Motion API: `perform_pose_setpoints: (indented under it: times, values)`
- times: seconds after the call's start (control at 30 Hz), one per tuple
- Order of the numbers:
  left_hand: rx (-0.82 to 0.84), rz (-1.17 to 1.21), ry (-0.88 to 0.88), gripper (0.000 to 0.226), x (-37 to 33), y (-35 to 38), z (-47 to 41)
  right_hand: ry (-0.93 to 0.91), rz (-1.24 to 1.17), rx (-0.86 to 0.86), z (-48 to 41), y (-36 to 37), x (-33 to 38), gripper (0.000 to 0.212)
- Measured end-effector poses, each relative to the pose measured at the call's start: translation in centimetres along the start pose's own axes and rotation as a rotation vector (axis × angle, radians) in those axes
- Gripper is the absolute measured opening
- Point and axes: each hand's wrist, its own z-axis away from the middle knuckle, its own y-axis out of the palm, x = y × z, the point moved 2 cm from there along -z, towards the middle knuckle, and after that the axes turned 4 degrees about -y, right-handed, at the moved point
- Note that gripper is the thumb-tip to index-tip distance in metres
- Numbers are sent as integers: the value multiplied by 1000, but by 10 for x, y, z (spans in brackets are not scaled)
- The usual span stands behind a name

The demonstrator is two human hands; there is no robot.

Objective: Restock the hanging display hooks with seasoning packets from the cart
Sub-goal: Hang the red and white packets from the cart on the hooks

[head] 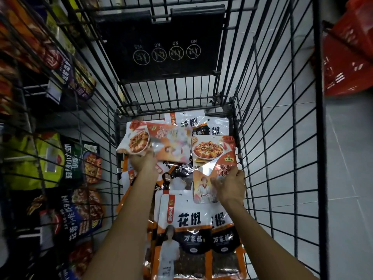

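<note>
I look down into a black wire cart (268, 138) with several seasoning packets on its floor. My left hand (144, 161) grips a bunch of orange-and-white tofu-picture packets (153, 138), lifted and blurred, at the cart's far left. My right hand (230, 184) holds the lower edge of another orange tofu-seasoning packet (212, 158) against the cart's right wall. White-and-orange peppercorn packets (189, 235) lie nearest me, and more of them (193, 123) sit at the far end.
Hanging seasoning packets (76, 164) fill the display at left, seen through the cart's wire side. The cart's folded black child-seat panel (167, 47) stands at the far end. A red plastic basket (349, 57) sits on the grey tile floor at upper right.
</note>
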Motion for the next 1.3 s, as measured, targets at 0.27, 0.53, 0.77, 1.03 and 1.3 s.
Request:
perform_pose_setpoints:
  times: [0.27,0.53,0.77,1.03,1.3]
  values:
    - [350,-540,130,37,3,-98,-23,71,-115,-11,-3,1,5,97]
    - [299,-640,124,30,0,-88,-26,131,-221,-124,-8,-1,14,73]
    - [329,-609,-31,32,-10,-85,-19,92,-632,156,-11,-11,17,30]
    - [378,-620,18,45,-9,-82,-2,55,-693,343,-5,-20,27,40]
    - [305,-426,261,21,-46,-110,50,-147,-766,318,38,-81,50,15]
